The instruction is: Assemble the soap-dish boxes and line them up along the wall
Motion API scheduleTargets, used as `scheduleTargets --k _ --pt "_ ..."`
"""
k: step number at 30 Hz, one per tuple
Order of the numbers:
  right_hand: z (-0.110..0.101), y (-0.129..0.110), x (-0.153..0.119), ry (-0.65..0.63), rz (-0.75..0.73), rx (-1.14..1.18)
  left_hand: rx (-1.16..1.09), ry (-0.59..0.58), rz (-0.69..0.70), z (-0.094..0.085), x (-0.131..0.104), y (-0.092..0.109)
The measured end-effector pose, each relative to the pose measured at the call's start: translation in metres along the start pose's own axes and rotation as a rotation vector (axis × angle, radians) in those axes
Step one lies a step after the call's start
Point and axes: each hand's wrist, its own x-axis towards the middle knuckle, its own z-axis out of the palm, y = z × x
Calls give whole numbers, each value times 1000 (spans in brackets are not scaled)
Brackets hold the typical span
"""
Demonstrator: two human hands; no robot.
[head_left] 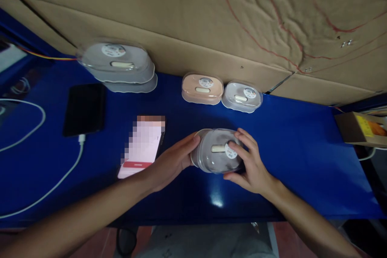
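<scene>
A grey oval container [216, 159] with a clear lid, a pale oblong piece and a round white sticker is held between both hands above the blue table. My left hand [178, 155] grips its left end, thumb on the rim. My right hand [252, 165] closes on its right end, with fingers over the lid near the sticker and the thumb at the lower edge. Behind it sit a peach container [196, 94] and a smaller light grey container [237, 102], side by side. Larger grey containers [133, 74] are stacked at the back left.
A phone with a lit screen [143, 145] lies left of my left hand. Further left is a dark phone [84, 109] on a white cable [68, 179]. Cardboard [169, 16] lines the back; a small box [350, 129] is at right.
</scene>
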Motion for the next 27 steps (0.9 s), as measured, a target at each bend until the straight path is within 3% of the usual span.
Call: scheduleTargets --k 9,15,27 --pt "-3 -1 1 12 -80 -69 35 -62 5 -2 -1 -3" --pt "-2 -1 3 27 -44 -48 44 -54 14 -3 -1 -3" --pt "-7 1 4 -44 -90 33 -156 52 -181 -4 3 1"
